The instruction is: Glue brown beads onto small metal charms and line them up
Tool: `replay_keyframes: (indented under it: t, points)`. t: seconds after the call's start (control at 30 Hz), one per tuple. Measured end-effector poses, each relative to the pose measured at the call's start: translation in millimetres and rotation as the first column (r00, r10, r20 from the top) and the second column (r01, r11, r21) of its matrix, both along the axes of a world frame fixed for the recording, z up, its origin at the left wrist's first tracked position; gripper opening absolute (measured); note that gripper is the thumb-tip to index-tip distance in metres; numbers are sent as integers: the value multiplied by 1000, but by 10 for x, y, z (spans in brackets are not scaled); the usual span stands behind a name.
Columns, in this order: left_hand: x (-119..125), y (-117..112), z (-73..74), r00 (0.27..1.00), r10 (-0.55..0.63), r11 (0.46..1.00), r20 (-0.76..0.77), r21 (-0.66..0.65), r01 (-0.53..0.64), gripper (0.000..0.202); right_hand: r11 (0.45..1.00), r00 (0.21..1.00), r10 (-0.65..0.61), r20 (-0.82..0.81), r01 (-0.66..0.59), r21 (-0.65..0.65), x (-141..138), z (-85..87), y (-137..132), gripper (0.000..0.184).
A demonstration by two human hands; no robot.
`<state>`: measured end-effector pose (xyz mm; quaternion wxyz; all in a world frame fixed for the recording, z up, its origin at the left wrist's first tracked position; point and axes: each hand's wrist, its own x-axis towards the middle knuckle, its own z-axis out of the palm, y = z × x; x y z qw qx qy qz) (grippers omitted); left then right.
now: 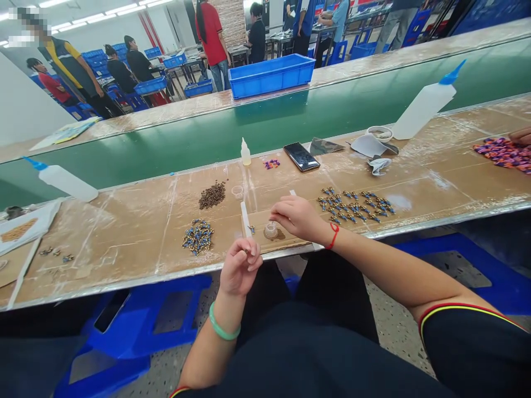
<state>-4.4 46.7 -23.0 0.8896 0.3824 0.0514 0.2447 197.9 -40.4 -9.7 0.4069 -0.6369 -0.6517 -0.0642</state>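
My left hand (239, 266) is raised just off the bench's front edge, fingers pinched on a tiny part too small to name. My right hand (295, 216) rests on the brown bench top (124, 243), fingers curled over a small clear cap (271, 230) holding something thin that I cannot make out. A pile of small blue-and-brass parts (198, 236) lies left of my hands. A heap of brown pieces (212, 195) sits behind it. Rows of finished blue parts (355, 205) lie to the right of my right hand.
A small glue bottle (245, 152), a phone (301, 156) and large squeeze bottles (423, 105) (64, 179) stand on the bench. Behind runs a green conveyor belt (290, 119) with a blue bin (271, 74). Several people work at the back. Another person's hand (521, 135) touches colourful parts at far right.
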Motion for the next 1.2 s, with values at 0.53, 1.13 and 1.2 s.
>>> replay_keyframes:
  t: [0.53, 1.13, 1.2]
  points:
    - [140, -197, 237, 995, 90, 980, 44, 175, -96, 26, 981, 931, 62, -360, 9, 192, -671, 636, -338, 30]
    - [162, -254, 270, 990, 99, 982, 96, 152, -112, 25, 977, 979, 28, -203, 16, 213, -706, 715, -359, 31]
    - [165, -255, 275, 991, 110, 980, 81, 156, -122, 27, 978, 978, 21, -205, 23, 209, -708, 712, -360, 31]
